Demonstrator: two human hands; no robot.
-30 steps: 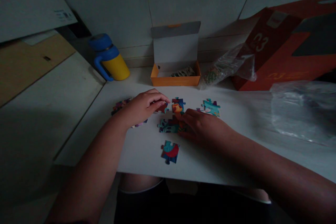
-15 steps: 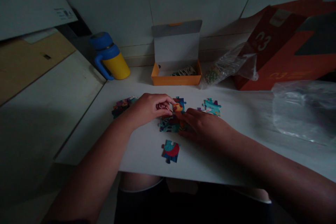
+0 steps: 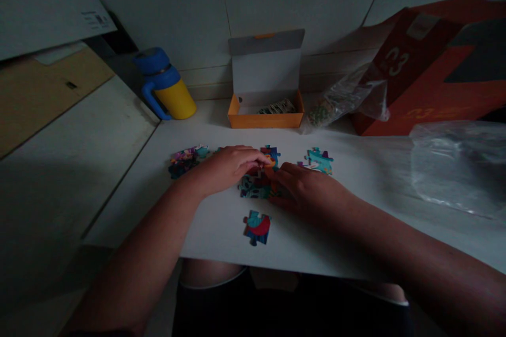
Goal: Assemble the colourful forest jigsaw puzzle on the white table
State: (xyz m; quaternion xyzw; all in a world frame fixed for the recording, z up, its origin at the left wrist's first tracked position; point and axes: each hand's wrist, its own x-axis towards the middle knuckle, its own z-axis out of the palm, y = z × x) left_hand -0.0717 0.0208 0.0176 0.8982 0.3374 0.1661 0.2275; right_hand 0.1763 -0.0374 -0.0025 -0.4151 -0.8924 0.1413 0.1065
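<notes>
Partly joined jigsaw puzzle pieces (image 3: 253, 188) lie flat on the white table between my hands. My left hand (image 3: 233, 167) is over their upper left part, fingers bent and closed round a puzzle piece (image 3: 260, 172), which is mostly hidden. Its index fingertip reaches an orange patch of the joined pieces. From the right, my right hand (image 3: 302, 184) rests with outstretched fingers on the right edge of the joined pieces. Nearer me lies a single red and teal puzzle piece (image 3: 258, 227), apart from the others.
A pile of puzzle pieces (image 3: 185, 160) lies left, and teal pieces (image 3: 320, 160) lie right. Behind stand an open orange box (image 3: 265, 121) with pieces inside, a blue and yellow mug (image 3: 174, 95), a plastic bag (image 3: 340, 100) and a large red box (image 3: 427, 95). Clear plastic (image 3: 454, 168) lies far right.
My left hand has moved slightly right and lowered the puzzle piece against the joined ones. More of the left pile shows. My right hand has stayed in place.
</notes>
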